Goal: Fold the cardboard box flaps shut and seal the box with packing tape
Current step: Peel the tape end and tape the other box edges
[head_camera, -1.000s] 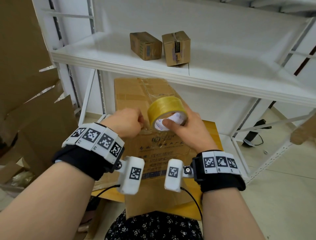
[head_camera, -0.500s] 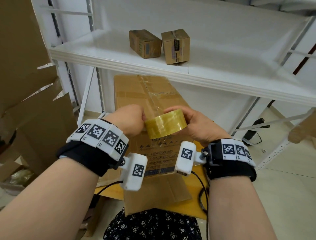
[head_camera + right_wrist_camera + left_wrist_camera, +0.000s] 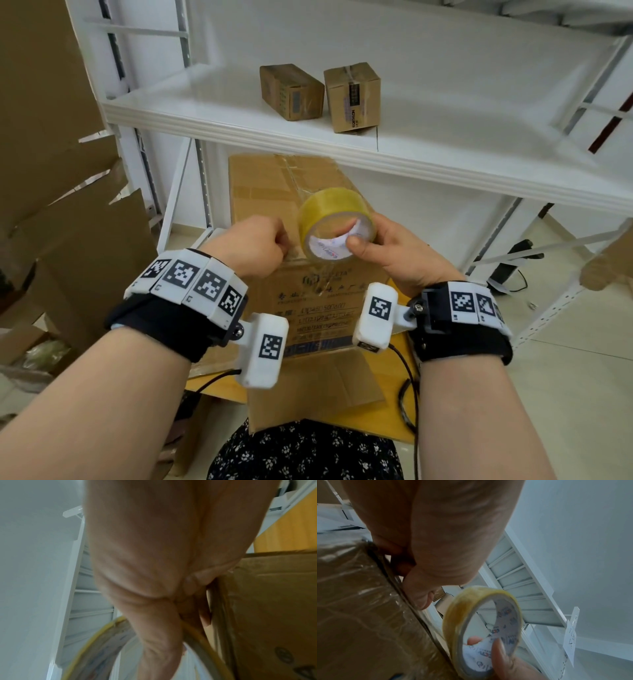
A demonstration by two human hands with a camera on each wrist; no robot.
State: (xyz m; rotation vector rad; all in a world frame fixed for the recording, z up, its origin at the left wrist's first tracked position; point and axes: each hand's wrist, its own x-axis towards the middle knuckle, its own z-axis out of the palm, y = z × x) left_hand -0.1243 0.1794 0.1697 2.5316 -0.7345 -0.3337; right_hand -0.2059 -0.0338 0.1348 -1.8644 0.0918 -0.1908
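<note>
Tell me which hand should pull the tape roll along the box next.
Right. The right hand already grips the tape roll, thumb inside its core, above the cardboard box. The left hand is curled at the box's near top edge, seemingly pinning the tape end, so it should probably stay there.

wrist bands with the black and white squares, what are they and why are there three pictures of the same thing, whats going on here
No machine here: a person works with bare hands. The white bands with square patterns strapped to each wrist carry small cameras. One picture comes from a head-worn camera looking down; the other two look along each hand from the wrist.

The right hand holds a yellowish roll of clear packing tape, thumb inside its white core. The left hand is curled at the near top edge of a large brown cardboard box, apparently pinching the tape's loose end; the end itself is hard to see. The box top already looks glossy with tape. Two small brown cardboard boxes stand on the white shelf above.
</note>
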